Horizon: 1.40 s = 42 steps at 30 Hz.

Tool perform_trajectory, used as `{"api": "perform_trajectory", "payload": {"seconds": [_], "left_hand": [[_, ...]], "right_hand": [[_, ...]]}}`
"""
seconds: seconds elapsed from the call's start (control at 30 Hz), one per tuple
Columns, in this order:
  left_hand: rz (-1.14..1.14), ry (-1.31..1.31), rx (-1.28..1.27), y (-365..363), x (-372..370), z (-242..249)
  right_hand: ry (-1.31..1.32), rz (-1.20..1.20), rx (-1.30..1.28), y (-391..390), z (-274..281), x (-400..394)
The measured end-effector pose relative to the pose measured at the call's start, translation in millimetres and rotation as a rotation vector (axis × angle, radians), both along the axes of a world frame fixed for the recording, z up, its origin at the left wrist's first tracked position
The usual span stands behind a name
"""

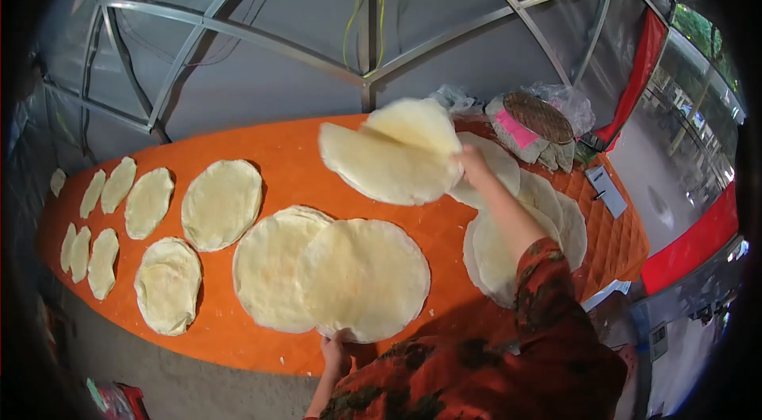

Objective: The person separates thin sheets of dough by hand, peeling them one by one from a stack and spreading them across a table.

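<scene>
My right hand [475, 166] grips the right edge of a large, thin round flatbread [381, 158], raised and creased across its middle over the far side of the table. My left hand [336, 352] is at the near table edge, fingers closed on the rim of another round flatbread [365, 281]. That one overlaps a flatbread [274, 261] to its left. Under and beside my right forearm, several overlapping flatbreads [500, 257] lie spread out. Part of that group is hidden by my arm and sleeve.
More flatbreads [222, 206] lie in two rows to the left on the orange quilted cloth [262, 352]. At the far right are plastic bags [571, 98], a round brown mesh-like item [538, 117] and a white-and-dark flat object [606, 190]. Metal frame bars [278, 47] cross the grey wall behind.
</scene>
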<state>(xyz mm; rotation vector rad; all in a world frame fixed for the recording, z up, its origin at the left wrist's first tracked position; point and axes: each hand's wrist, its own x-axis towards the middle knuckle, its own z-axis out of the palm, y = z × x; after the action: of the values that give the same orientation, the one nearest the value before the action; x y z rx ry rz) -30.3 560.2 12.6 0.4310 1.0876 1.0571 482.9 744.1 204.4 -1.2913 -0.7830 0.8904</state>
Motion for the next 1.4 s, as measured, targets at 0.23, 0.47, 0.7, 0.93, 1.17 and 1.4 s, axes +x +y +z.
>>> {"api": "perform_trajectory", "payload": {"seconds": [0.23, 0.47, 0.7, 0.93, 1.17, 1.4], "left_hand": [[-0.011, -0.014, -0.001, -6.3, -1.5, 11.6], [-0.111, -0.021, 0.007, -2.6, 4.7, 39.4], [-0.127, -0.2, 0.073, 16.8, 20.9, 55.2], [-0.134, -0.088, 0.009, 14.6, 21.5, 37.5], [-0.037, -0.113, -0.05, 5.6, 8.9, 41.3], [-0.205, -0.188, 0.077, 1.3, -8.0, 4.3]], "right_hand": [[-0.124, -0.416, -0.599, -95.8, -200.2, -15.4], [-0.632, 0.518, -0.114, -153.2, -136.8, -211.9], [-0.801, 0.79, 0.039, -176.6, -119.4, -303.2], [-0.609, 0.768, -0.342, -145.6, -140.1, -304.6], [-1.014, 0.42, -0.123, 25.5, -38.7, -187.7], [-1.481, 0.468, 0.145, -25.5, 145.0, -238.0]]}}
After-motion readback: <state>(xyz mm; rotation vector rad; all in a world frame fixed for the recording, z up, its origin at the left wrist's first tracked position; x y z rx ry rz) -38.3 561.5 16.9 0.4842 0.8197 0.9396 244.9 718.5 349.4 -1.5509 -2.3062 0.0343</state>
